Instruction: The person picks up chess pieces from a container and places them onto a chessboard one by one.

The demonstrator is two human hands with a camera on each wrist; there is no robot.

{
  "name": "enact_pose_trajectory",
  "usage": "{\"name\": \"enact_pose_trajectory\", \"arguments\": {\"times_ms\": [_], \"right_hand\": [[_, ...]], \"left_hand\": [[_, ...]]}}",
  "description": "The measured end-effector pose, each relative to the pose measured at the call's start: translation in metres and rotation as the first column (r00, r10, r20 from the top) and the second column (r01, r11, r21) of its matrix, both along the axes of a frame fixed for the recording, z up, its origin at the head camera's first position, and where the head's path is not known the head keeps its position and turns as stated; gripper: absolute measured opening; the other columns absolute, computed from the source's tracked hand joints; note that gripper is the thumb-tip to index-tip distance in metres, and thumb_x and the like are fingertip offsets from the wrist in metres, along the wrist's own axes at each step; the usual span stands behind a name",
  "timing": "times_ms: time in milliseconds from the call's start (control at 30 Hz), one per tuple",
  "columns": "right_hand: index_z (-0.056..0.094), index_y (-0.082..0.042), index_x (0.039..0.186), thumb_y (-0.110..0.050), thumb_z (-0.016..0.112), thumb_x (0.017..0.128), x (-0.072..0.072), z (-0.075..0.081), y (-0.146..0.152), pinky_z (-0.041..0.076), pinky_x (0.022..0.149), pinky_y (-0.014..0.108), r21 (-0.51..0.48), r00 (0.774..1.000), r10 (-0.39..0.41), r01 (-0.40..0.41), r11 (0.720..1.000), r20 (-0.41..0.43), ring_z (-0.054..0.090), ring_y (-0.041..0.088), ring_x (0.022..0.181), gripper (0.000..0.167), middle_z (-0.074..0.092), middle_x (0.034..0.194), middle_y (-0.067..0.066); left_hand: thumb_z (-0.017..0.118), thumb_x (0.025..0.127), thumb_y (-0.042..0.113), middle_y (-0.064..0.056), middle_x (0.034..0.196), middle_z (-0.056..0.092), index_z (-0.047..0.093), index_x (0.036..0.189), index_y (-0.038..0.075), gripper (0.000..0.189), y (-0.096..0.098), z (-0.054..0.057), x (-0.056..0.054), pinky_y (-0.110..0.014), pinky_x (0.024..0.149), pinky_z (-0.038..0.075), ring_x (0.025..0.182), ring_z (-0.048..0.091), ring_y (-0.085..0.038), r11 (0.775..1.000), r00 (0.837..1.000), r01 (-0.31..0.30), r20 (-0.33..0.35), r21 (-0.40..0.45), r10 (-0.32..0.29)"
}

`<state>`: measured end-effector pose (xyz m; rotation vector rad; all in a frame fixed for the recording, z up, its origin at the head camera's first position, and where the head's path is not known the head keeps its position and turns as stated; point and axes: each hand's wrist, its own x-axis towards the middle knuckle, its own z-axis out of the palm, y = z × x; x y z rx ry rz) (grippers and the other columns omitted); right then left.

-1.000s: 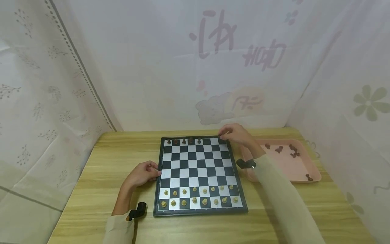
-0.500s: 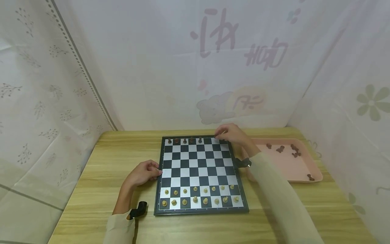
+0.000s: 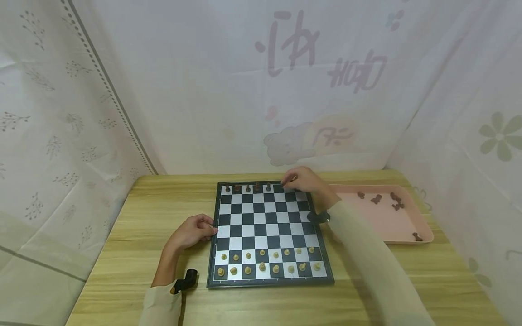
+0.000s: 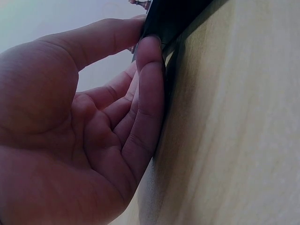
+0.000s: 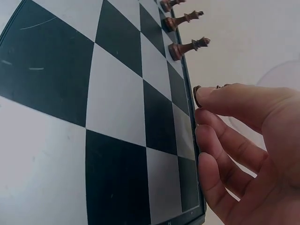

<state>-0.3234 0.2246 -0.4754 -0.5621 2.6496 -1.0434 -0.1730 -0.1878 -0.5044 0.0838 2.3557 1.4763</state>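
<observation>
The chessboard (image 3: 265,222) lies flat, two rows of pale chess pieces (image 3: 262,267) along its near side. On the far row stand several dark brown chess pieces (image 3: 248,188). My left hand (image 3: 193,232) grips the board's left edge, thumb on top and fingers against the side in the left wrist view. My right hand (image 3: 303,179) is over the far row's right part. It pinches a dark chess piece (image 5: 196,96), mostly hidden by the thumb, its base close to the board's far edge. The nearest standing piece, a tall dark one (image 5: 187,48), is just beyond the fingertips.
A pink tray (image 3: 424,222) sits right of the board, with several dark chess pieces (image 3: 377,198) lying loose in it; my right forearm crosses its left end. The wooden table (image 3: 163,199) ends at patterned cloth walls (image 3: 204,90) at the back and sides.
My right hand has moved left along the far row, away from the right corner, still pinching the dark chess piece. My left hand stays on the board's edge.
</observation>
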Motion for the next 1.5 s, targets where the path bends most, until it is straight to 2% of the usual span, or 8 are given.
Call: {"name": "enact_pose_trajectory", "arguments": {"times_ms": [333, 667, 1000, 1233, 1500], "right_hand": [[0.083, -0.009, 0.110, -0.011, 0.081, 0.098, 0.000, 0.000, -0.013, 0.057, 0.083, 0.041, 0.030, 1.000, 0.016, -0.016, 0.999, 0.007, 0.070, 0.024, 0.093, 0.012, 0.079, 0.106, 0.004], [0.083, -0.009, 0.109, -0.010, 0.080, 0.098, 0.001, 0.001, -0.017, 0.056, 0.087, 0.044, 0.047, 1.000, 0.007, -0.008, 0.999, 0.023, 0.069, 0.025, 0.094, 0.011, 0.078, 0.104, 0.004], [0.083, -0.007, 0.109, -0.007, 0.080, 0.098, 0.001, 0.001, -0.017, 0.057, 0.085, 0.041, 0.043, 1.000, 0.007, -0.008, 0.999, 0.029, 0.069, 0.024, 0.092, 0.011, 0.078, 0.100, 0.003], [0.081, -0.006, 0.114, -0.006, 0.081, 0.096, 0.001, 0.000, -0.011, 0.057, 0.085, 0.043, 0.026, 1.000, 0.012, -0.012, 1.000, 0.002, 0.070, 0.026, 0.095, 0.019, 0.078, 0.100, 0.004], [0.081, -0.010, 0.120, -0.012, 0.080, 0.097, 0.000, -0.004, 0.014, 0.058, 0.091, 0.049, -0.006, 0.997, -0.056, 0.056, 0.998, -0.046, 0.073, 0.026, 0.102, 0.023, 0.079, 0.108, 0.002]], "left_hand": [[0.079, 0.100, 0.007, -0.005, 0.087, 0.074, 0.067, 0.117, -0.006, 0.025, -0.001, 0.000, 0.000, -0.033, 0.075, 0.055, 0.077, 0.067, -0.020, 1.000, 1.000, -0.003, 0.006, -0.009, 0.003], [0.079, 0.100, 0.007, -0.005, 0.084, 0.073, 0.067, 0.117, -0.006, 0.024, 0.000, 0.000, 0.000, -0.034, 0.075, 0.054, 0.077, 0.067, -0.021, 1.000, 1.000, -0.006, 0.009, -0.017, 0.006], [0.079, 0.100, 0.007, -0.005, 0.085, 0.073, 0.067, 0.116, -0.006, 0.024, 0.000, 0.000, 0.000, -0.034, 0.075, 0.054, 0.076, 0.066, -0.020, 1.000, 1.000, -0.004, 0.003, -0.010, 0.004], [0.079, 0.100, 0.007, -0.005, 0.086, 0.074, 0.067, 0.116, -0.006, 0.024, 0.000, -0.001, 0.000, -0.034, 0.075, 0.054, 0.076, 0.067, -0.020, 1.000, 1.000, 0.009, -0.004, -0.013, -0.009], [0.079, 0.100, 0.006, -0.007, 0.088, 0.076, 0.066, 0.117, -0.008, 0.026, 0.000, 0.001, 0.002, -0.035, 0.075, 0.055, 0.076, 0.067, -0.021, 1.000, 1.000, 0.015, -0.018, -0.006, -0.015]]}}
